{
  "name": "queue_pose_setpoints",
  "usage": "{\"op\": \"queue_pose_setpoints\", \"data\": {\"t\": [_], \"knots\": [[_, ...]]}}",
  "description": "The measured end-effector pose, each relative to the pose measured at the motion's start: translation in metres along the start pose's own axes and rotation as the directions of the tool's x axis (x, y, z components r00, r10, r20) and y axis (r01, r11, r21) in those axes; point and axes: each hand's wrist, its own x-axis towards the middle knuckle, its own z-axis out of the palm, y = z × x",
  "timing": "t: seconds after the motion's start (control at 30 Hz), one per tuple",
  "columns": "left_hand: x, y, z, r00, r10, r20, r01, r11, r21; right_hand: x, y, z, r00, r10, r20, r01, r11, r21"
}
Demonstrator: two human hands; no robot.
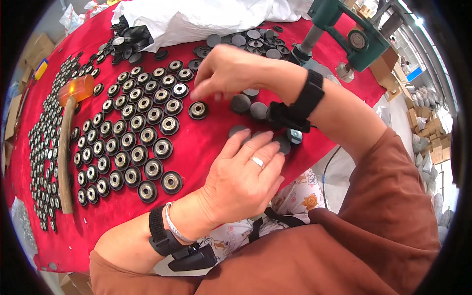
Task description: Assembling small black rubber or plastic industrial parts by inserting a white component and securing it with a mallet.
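Note:
Rows of round black caps with metal ring centres (138, 121) lie on the red cloth (191, 216). My right hand (228, 69) hangs over the right edge of these rows, fingers bent downward and a little apart, with nothing visible between them. Just below its fingertips sits a single ringed cap (198, 109), apart from the others. My left hand (243, 177) lies palm down with its fingers stretched out over several plain dark discs (282, 145) and partly covers them. More plain discs (241, 103) lie between my two hands.
A wooden-handled mallet (65, 152) with an orange head rests across the rows at left. A green press (339, 39) stands at the far right. Behind, a white sack (182, 24) lies beside piles of loose black caps (253, 42). Smaller ringed pieces (46, 147) fill the left side.

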Motion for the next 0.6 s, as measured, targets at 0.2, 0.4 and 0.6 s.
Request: {"op": "queue_pose_setpoints", "data": {"t": [0.2,0.4,0.6], "knots": [[-0.002,-0.006,-0.024,0.969,0.179,-0.169,-0.135,0.961,0.243,-0.08,0.017,-0.006,0.772,-0.361,-0.523,0.319,0.932,-0.172],[-0.077,-0.042,-0.148,0.773,-0.386,-0.504,0.622,0.304,0.721,-0.177,0.11,0.032,0.678,-0.271,-0.683,0.141,0.96,-0.241],[-0.138,-0.069,-0.205,0.405,-0.775,-0.485,0.727,-0.048,0.685,-0.178,0.151,0.055,0.575,-0.233,-0.785,0.12,0.972,-0.2]]}}
